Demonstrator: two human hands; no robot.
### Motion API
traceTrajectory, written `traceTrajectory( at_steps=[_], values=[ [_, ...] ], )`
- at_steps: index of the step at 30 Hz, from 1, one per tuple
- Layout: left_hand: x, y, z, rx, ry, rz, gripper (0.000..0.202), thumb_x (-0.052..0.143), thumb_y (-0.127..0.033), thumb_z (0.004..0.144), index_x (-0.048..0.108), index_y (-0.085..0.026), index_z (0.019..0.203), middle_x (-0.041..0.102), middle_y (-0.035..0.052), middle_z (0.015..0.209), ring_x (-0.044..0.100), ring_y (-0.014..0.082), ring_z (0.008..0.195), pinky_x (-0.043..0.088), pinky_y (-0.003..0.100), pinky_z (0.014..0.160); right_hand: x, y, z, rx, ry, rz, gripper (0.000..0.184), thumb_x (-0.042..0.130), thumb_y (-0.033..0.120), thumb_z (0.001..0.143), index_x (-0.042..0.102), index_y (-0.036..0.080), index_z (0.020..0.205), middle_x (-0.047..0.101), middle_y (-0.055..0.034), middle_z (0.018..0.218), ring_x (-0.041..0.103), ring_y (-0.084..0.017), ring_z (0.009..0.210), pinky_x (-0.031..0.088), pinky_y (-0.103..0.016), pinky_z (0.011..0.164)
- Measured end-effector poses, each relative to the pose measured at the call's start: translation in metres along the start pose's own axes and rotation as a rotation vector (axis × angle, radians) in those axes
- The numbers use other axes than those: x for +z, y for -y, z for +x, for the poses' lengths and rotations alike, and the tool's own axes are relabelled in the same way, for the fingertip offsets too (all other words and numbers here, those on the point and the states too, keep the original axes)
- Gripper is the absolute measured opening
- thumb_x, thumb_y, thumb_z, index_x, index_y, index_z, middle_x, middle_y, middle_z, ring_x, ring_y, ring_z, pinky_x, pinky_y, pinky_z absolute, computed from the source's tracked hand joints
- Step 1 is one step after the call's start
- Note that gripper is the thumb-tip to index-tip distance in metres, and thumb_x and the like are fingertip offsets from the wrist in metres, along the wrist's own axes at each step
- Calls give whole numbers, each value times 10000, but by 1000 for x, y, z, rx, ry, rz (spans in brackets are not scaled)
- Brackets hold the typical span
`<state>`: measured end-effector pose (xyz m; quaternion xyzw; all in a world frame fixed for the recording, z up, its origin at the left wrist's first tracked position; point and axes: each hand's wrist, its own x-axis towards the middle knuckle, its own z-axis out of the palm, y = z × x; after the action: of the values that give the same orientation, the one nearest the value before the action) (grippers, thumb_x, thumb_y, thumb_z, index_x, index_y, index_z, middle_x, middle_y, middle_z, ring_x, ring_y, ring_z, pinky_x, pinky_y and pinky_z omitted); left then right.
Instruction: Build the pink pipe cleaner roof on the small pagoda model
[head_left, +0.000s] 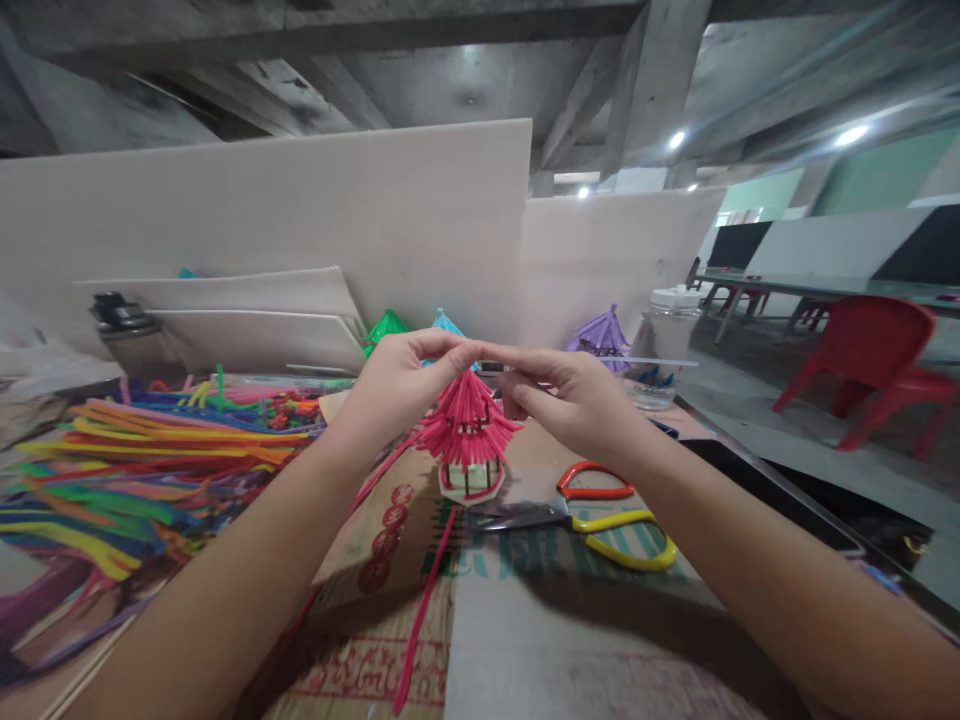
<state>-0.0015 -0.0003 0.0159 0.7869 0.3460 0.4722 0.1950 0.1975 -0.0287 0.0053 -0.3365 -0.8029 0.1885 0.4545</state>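
A small model pavilion (469, 440) with a pink pipe-cleaner roof and a pale base stands on the cardboard-covered table (525, 620). Both my hands hover just above its roof peak. My left hand (401, 385) is curled, its fingertips pinched together over the top. My right hand (566, 395) meets it from the right, fingers pinched near a thin dark piece that is too small to name. A loose pink pipe cleaner (424, 600) lies on the cardboard below the pavilion.
A heap of coloured pipe cleaners (142, 460) fills the left. Scissors (592, 515) with yellow and orange handles lie right of the pavilion. Green (386, 328), blue (448, 322) and purple (600, 335) pavilion roofs and a clear jar (664, 345) stand by white boards. Red chairs (877, 365) stand at right.
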Motion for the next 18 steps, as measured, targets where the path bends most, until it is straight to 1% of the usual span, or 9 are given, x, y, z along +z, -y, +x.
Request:
traceTrajectory(
  at_steps=[1, 3, 9, 13, 16, 18],
  values=[
    [0, 1, 0, 0, 0, -12, 391, 624, -540, 878, 751, -171, 894, 696, 21, 798, 601, 173, 775, 451, 260, 716, 0, 0, 0, -7, -1, -4, 461, 525, 152, 892, 658, 178, 1333, 557, 33, 611, 499, -99, 572, 425, -255, 573],
    [-1, 3, 1, 7, -5, -23, 384, 631, -542, 873, 747, -176, 881, 673, 12, 768, 581, 161, 746, 435, 256, 694, 0, 1, 0, 2, 8, 58, 460, 520, 152, 897, 654, 164, 1337, 557, 34, 594, 502, -96, 561, 425, -248, 560],
    [0, 7, 4, 33, -4, -86, 314, 631, -477, 870, 692, -174, 815, 604, -4, 745, 524, 138, 703, 403, 260, 674, -3, 4, 4, 94, 65, 268, 431, 560, 194, 916, 649, 147, 1335, 576, 43, 556, 532, -88, 537, 435, -227, 535],
    [6, 11, 7, -12, -67, -208, 211, 639, -374, 821, 611, -179, 744, 539, -18, 715, 482, 133, 699, 391, 252, 653, 5, -2, 4, 92, 88, 341, 480, 569, 191, 918, 591, 152, 1396, 570, 63, 539, 535, -84, 523, 459, -233, 559],
    [11, 16, 10, -35, -121, -297, 141, 623, -302, 773, 576, -184, 713, 508, -21, 705, 466, 134, 699, 388, 249, 647, 11, -5, 4, 69, 104, 367, 527, 567, 165, 913, 545, 187, 1439, 578, 74, 561, 539, -82, 531, 466, -234, 572],
    [12, 20, 12, -35, -137, -335, 117, 599, -282, 758, 561, -188, 700, 496, -18, 704, 464, 138, 701, 391, 254, 651, 12, -6, 4, 73, 125, 417, 508, 578, 182, 917, 558, 194, 1425, 592, 69, 576, 553, -84, 544, 467, -233, 572]
  ],
)
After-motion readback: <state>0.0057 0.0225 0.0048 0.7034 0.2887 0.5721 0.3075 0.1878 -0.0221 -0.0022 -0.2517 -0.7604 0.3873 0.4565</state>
